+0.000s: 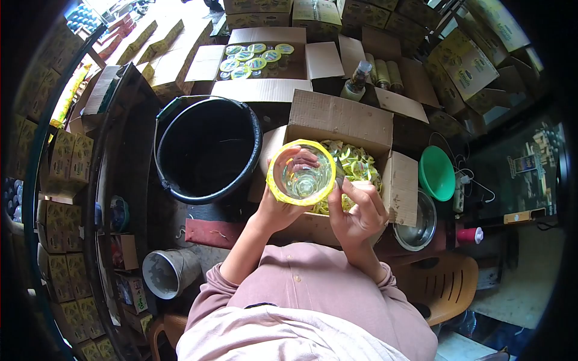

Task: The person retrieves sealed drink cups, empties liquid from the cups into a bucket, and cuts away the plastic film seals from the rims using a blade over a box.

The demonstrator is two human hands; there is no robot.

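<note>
My left hand [278,207] is wrapped round a clear plastic cup [303,175] with a yellow rim, its round mouth facing me. At the cup's right edge, the thumb and forefinger of my right hand [361,213] are pinched together. Whatever they grip there is too small to make out. Below and behind the cup stands an open cardboard box [340,117] with a heap of yellow-green strips [355,162] inside.
A black bucket [256,129] stands left of the box. Behind it, another carton [265,36] holds several yellow-lidded cups. A green bowl [438,173], a metal bowl [424,228] and a thread spool [469,236] lie right; a bottle [356,84] stands behind. A grey pail [171,274] sits lower left.
</note>
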